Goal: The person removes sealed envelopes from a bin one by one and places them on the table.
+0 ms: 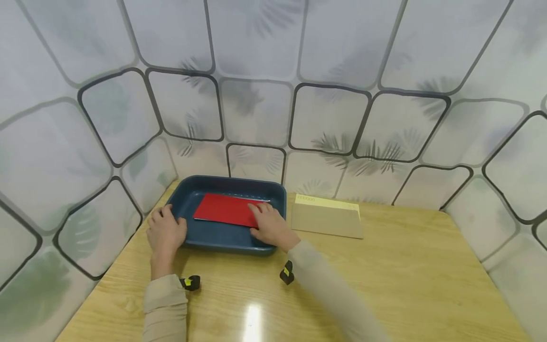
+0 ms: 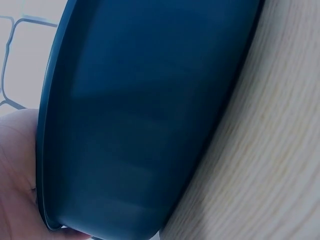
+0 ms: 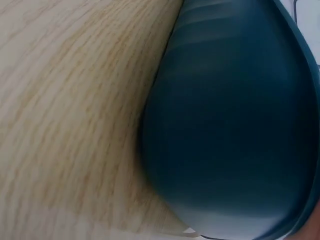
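A dark blue rectangular tray (image 1: 239, 246) stands on the table, and a flat red folder-like piece (image 1: 222, 209) lies inside it, a pale line along its front edge. My left hand (image 1: 165, 233) grips the tray's left rim; the left wrist view shows the palm (image 2: 17, 170) against the rim and a fingertip past the corner. Reaching over the tray's right side, my right hand (image 1: 271, 225) holds the right end of the red piece, its fingers on top and the thumb by the front edge. The right wrist view shows mostly the tray's outer wall (image 3: 225, 125), with skin only at the lower right.
To the right of the tray lies a tan card (image 1: 326, 221) over a yellow sheet (image 1: 316, 200) with small marks along its top edge. Patterned cloth walls (image 1: 256, 109) border the wooden table (image 1: 406, 270) at the back and sides. Black straps with yellow tags hang at both wrists.
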The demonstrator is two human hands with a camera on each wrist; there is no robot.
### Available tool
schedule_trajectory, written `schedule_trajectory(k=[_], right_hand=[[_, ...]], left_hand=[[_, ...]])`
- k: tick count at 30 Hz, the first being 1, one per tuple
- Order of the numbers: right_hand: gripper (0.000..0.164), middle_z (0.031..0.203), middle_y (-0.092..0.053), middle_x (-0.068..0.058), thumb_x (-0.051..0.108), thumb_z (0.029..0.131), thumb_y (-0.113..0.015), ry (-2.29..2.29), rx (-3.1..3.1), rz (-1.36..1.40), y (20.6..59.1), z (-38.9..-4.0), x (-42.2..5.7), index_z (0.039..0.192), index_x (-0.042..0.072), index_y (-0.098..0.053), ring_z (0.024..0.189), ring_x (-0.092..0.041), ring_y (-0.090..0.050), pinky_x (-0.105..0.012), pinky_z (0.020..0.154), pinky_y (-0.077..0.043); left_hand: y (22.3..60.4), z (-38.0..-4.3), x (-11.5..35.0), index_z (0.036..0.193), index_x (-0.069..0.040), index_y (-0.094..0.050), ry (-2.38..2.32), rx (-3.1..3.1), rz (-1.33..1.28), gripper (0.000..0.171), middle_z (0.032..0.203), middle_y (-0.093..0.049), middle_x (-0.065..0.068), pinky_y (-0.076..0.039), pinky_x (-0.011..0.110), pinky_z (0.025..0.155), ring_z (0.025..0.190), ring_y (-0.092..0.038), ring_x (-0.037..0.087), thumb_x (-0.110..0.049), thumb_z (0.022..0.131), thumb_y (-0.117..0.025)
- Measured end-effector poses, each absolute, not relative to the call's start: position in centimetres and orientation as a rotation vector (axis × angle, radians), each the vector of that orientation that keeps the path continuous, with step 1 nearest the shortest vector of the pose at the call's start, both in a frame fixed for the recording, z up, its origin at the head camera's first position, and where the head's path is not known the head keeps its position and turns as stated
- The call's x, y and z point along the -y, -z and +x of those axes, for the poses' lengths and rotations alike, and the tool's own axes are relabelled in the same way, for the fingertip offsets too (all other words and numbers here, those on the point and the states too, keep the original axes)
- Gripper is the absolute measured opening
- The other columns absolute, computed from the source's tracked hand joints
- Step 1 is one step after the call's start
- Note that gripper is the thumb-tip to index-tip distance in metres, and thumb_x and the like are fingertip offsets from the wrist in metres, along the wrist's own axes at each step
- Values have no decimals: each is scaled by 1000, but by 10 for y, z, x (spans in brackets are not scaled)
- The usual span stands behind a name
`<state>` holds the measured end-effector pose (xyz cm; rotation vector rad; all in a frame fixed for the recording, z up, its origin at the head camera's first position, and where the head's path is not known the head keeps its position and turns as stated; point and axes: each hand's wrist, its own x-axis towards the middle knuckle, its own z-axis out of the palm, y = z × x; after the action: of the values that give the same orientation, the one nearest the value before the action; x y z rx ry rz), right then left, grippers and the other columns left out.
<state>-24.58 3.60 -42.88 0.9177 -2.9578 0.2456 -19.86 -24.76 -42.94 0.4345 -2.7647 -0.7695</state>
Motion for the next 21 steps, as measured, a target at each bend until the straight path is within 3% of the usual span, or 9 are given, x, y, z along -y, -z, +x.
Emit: schedule_trajectory(k=[9,21], right_hand=[[77,153,-43,-9,40,94,-64,-118,3052,866,430,-245,-35,157,15,-27,141,-34,-38,-46,114,-34],[66,140,-59,-4,37,94,-66,60,3108,867,431,-240,-32,151,15,-40,121,-26,-55,-40,106,-42]], left_hand=[[432,-197,245,140,6,-37,764,2756,450,51,144,-30,35,-31,68,98,129,-30,55,-21,97,-42],[432,-197,245,139,5,-39,777,2738,446,50,144,-30,35,-31,68,97,129,-30,54,-20,96,-43]])
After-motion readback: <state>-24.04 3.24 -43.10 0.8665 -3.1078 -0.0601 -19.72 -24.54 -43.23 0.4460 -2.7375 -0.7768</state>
